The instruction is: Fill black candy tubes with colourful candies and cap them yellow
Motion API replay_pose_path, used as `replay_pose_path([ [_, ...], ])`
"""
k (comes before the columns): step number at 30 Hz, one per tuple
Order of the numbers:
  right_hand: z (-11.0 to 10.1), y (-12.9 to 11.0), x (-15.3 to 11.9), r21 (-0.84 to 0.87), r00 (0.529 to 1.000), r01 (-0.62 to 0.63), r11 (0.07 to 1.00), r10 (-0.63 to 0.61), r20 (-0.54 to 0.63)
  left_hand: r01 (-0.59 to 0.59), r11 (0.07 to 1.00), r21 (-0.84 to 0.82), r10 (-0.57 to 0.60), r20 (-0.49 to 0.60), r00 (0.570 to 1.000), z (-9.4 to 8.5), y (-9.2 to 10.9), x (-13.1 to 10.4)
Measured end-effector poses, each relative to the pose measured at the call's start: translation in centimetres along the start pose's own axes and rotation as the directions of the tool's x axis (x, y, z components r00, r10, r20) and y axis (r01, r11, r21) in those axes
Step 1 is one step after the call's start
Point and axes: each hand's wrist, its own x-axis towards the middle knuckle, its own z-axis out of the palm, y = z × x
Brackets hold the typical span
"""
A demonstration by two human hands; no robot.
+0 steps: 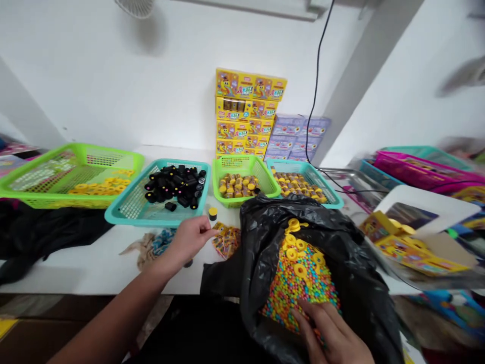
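Note:
My left hand (pixel 191 237) is closed, thumb against the curled fingers, just left of a small pile of printed yellow wrappers (pixel 226 240); anything in its grip is hidden. Behind it stands a small black piece with a yellow top (pixel 212 213). Low in the black plastic bag (pixel 261 237), my right hand (pixel 335 336) has its fingers bent together at the small coloured candy balls (pixel 282 288). Whatever those fingertips hold cannot be made out. Several yellow ring-shaped plastic pieces (pixel 300 270) lie on top of the candy, toward the bag's far side.
Along the back are a green basket (pixel 71 202) of yellow pieces, a teal basket (pixel 125 220) of black parts, and two baskets of small filled jars (pixel 238 185). Yellow boxes (pixel 246 111) are stacked at the wall. A crumpled cloth (pixel 146 250) lies left; opened cartons (pixel 420 253) right.

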Motion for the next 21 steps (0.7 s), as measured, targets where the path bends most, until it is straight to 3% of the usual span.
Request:
replay_pose_path([
  [3,-0.2,-1.1,0.6,-0.001,0.999,-0.026,1.000,0.026,-0.022,-0.034,0.996,0.078,0.023,0.135,0.991,2.2,0.3,-0.1],
  [9,0.0,-1.2,0.9,0.035,0.999,-0.004,0.999,0.005,-0.040,0.031,0.985,0.171,-0.067,0.207,0.976,5.4,1.3,2.0],
  [15,-0.3,-1.4,1.4,0.074,1.000,0.001,0.997,0.000,-0.021,0.068,0.980,0.187,-0.108,0.211,0.971,4.9,0.3,3.1],
  [21,-0.4,-1.2,2.4,0.080,0.998,0.029,0.996,-0.032,0.045,0.048,0.990,0.134,-0.077,0.220,0.972,4.2,-0.3,3.2],
])
